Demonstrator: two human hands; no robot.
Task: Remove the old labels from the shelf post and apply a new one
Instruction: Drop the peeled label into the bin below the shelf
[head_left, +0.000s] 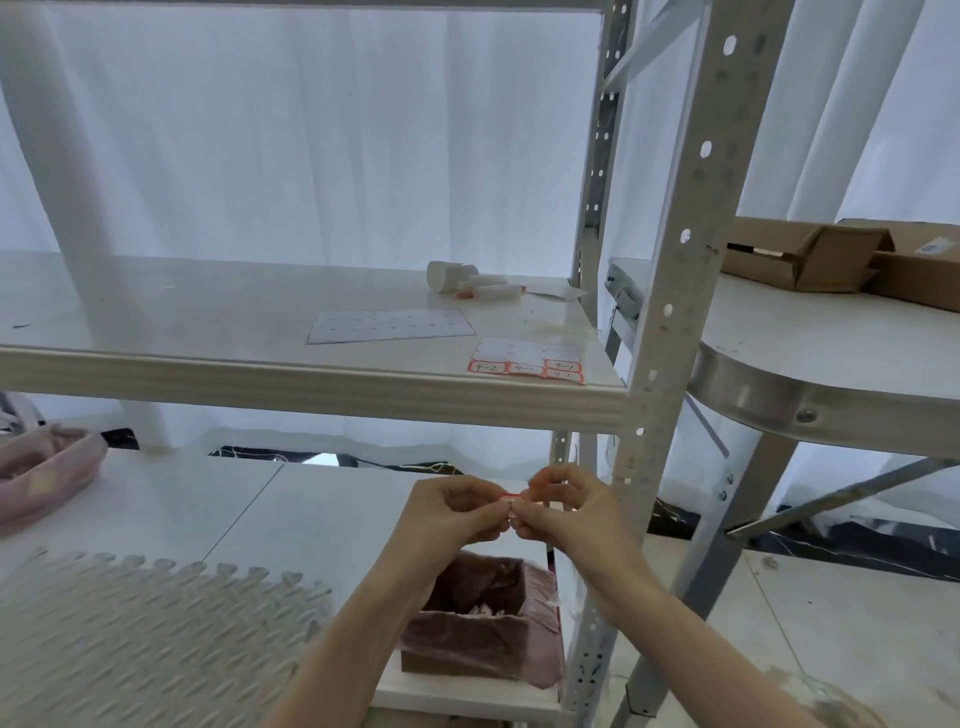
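**Red-edged label pinched between my two hands**

My left hand and right hand meet fingertip to fingertip, thumbs and curled fingers of each nipping the small label, just left of the perforated shelf post. Above them, a partly used label sheet lies at the shelf board's front right corner. Below my wrists sits a cardboard box lined with a pink bag.
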